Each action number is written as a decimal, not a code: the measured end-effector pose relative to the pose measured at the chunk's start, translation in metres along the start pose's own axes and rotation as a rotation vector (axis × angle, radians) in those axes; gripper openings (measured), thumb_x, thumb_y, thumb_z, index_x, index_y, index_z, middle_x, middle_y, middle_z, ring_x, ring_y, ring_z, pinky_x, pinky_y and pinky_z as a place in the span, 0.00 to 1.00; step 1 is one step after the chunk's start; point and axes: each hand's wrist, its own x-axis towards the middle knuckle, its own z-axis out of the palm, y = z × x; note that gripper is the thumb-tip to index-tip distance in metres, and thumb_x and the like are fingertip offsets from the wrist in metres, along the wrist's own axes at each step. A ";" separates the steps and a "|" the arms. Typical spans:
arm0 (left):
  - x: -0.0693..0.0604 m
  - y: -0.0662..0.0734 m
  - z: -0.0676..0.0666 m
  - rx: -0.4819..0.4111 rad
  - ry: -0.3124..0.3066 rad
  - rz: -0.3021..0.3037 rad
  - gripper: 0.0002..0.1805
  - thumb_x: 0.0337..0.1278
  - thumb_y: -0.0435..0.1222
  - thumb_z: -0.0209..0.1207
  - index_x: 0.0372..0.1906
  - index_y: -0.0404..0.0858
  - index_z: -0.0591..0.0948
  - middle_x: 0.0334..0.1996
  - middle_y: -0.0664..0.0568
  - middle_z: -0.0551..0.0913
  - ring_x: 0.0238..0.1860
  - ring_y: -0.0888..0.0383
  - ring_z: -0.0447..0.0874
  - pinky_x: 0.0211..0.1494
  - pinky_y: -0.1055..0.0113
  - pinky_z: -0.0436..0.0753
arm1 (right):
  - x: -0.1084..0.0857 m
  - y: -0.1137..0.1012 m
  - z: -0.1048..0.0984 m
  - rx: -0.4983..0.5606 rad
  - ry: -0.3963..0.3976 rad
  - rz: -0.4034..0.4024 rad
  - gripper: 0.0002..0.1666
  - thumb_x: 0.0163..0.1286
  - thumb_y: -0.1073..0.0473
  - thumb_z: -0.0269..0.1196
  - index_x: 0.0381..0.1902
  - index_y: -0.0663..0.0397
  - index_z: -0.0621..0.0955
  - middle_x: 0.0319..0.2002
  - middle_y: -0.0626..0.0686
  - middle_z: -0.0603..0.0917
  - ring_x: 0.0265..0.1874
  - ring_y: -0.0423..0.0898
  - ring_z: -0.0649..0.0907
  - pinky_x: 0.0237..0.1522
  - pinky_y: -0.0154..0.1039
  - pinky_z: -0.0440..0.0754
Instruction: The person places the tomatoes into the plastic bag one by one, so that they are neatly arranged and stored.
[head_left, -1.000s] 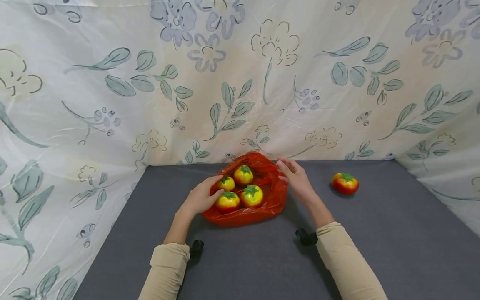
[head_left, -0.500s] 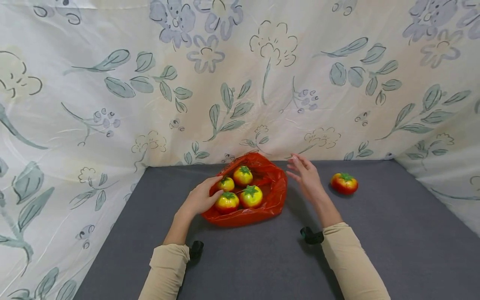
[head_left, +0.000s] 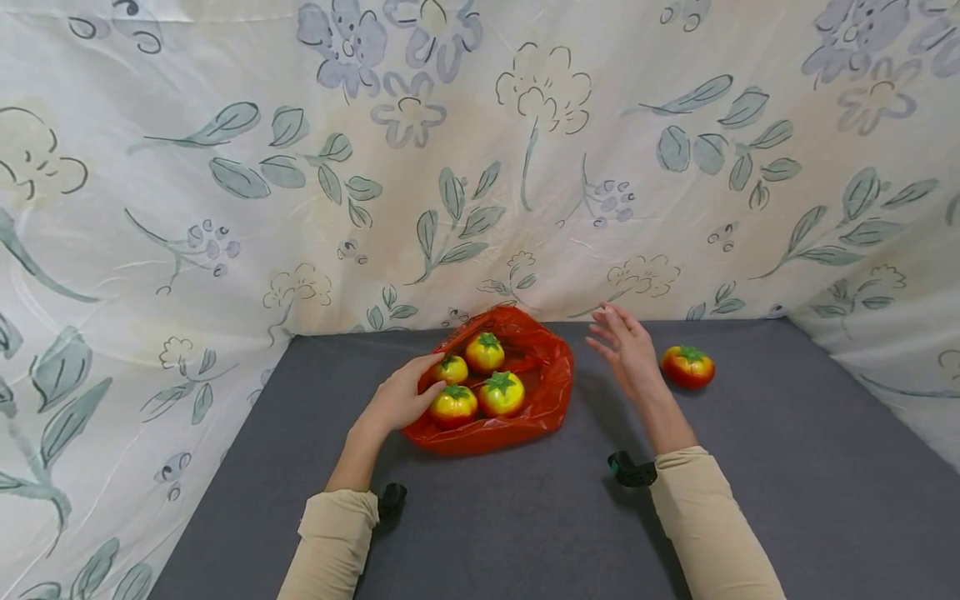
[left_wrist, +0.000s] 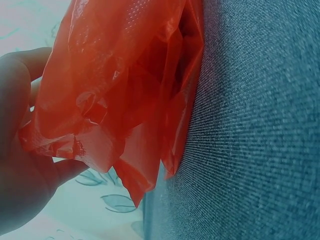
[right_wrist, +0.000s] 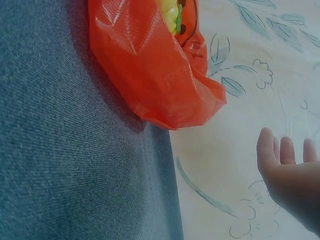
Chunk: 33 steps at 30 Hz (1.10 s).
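A red plastic bag (head_left: pixel 487 437) lies with its mouth open on the table, several yellow-and-red tomatoes (head_left: pixel 502 394) with green tops inside it. My left hand (head_left: pixel 397 396) holds the bag's left rim, its thumb over the edge by the tomatoes. In the left wrist view, the crumpled bag (left_wrist: pixel 120 80) covers part of that hand's fingers. To the right of the bag, my right hand (head_left: pixel 630 354) is raised with relaxed fingers and nothing in it. Beyond that hand sits a single tomato (head_left: pixel 687 367). The right wrist view shows the right hand (right_wrist: pixel 290 170) apart from the bag (right_wrist: pixel 155 75).
A dark grey cloth (head_left: pixel 510 533) covers the table. Behind and at both sides hangs a floral curtain (head_left: pixel 480 167), close to the table's back edge. Small black devices (head_left: pixel 633 471) are worn at both wrists.
My right hand has let go of the bag's right rim and moved right, toward the lone tomato. The left hand and the bag have stayed nearly still.
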 end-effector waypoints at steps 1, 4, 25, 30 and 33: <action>0.000 0.000 0.000 0.003 0.000 0.001 0.30 0.63 0.42 0.58 0.69 0.41 0.68 0.65 0.44 0.69 0.64 0.44 0.66 0.63 0.40 0.63 | 0.000 0.000 -0.001 0.017 0.000 0.002 0.28 0.71 0.47 0.55 0.63 0.53 0.67 0.53 0.51 0.72 0.54 0.46 0.72 0.58 0.41 0.73; 0.000 0.000 0.000 0.008 -0.002 0.005 0.30 0.64 0.42 0.58 0.69 0.41 0.67 0.65 0.44 0.69 0.64 0.44 0.66 0.63 0.40 0.63 | -0.001 -0.003 -0.005 0.066 -0.005 0.011 0.25 0.71 0.47 0.55 0.60 0.50 0.68 0.53 0.50 0.73 0.54 0.46 0.72 0.57 0.39 0.74; -0.002 0.003 -0.001 -0.002 -0.001 -0.011 0.30 0.63 0.42 0.58 0.68 0.40 0.68 0.65 0.44 0.69 0.65 0.45 0.66 0.64 0.42 0.63 | -0.005 -0.023 -0.031 0.213 0.081 -0.032 0.29 0.66 0.47 0.61 0.61 0.51 0.68 0.55 0.54 0.68 0.52 0.46 0.73 0.52 0.37 0.77; -0.001 0.002 0.000 0.000 0.000 -0.005 0.30 0.63 0.42 0.58 0.68 0.40 0.68 0.65 0.44 0.69 0.65 0.45 0.66 0.64 0.41 0.63 | -0.007 -0.028 -0.035 0.227 0.101 -0.041 0.29 0.66 0.47 0.61 0.61 0.50 0.68 0.56 0.54 0.67 0.54 0.48 0.71 0.52 0.37 0.77; -0.001 0.001 0.001 0.001 0.001 -0.001 0.30 0.64 0.42 0.58 0.68 0.40 0.68 0.65 0.44 0.69 0.65 0.45 0.66 0.64 0.41 0.63 | -0.007 -0.030 -0.039 0.238 0.110 -0.057 0.32 0.66 0.47 0.61 0.63 0.51 0.67 0.56 0.53 0.67 0.55 0.48 0.71 0.51 0.36 0.78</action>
